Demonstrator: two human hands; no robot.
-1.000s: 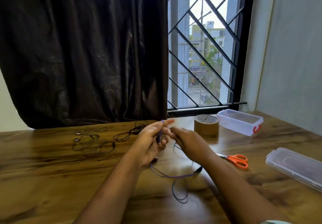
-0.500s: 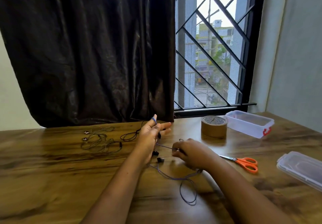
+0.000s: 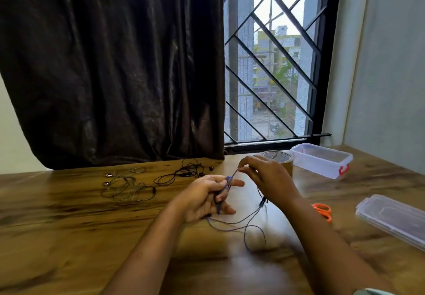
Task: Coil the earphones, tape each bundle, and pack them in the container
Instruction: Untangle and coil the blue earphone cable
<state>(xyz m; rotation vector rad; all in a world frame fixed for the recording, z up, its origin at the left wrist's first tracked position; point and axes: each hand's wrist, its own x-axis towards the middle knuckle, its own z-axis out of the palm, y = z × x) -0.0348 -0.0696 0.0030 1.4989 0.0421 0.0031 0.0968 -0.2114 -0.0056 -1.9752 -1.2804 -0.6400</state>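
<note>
Wooden brown tabletop [image 3: 69, 237] spans the view below a dark brown curtain [image 3: 110, 65]. Clear plastic container [image 3: 317, 166] with red latch stands lidless at right rear. Left hand [image 3: 204, 199] holds the thin blue earphone cord [image 3: 226, 183] wound over its fingers. Right hand [image 3: 269, 179] pinches that cord just above, with the slack trailing on the table.

I see the purple earphones [image 3: 226, 186] partly wound round the fingers of the left hand [image 3: 207, 199], nearer me and left of the brown tape roll [image 3: 278, 156]. The right hand [image 3: 269, 179] pinches the strand, and the rest trails in loose loops. Black earphones [image 3: 184, 173] lie tangled left of the roll, with grey earphones [image 3: 128, 186] farther left. The clear container [image 3: 322, 160] sits open just right of the roll.
</note>
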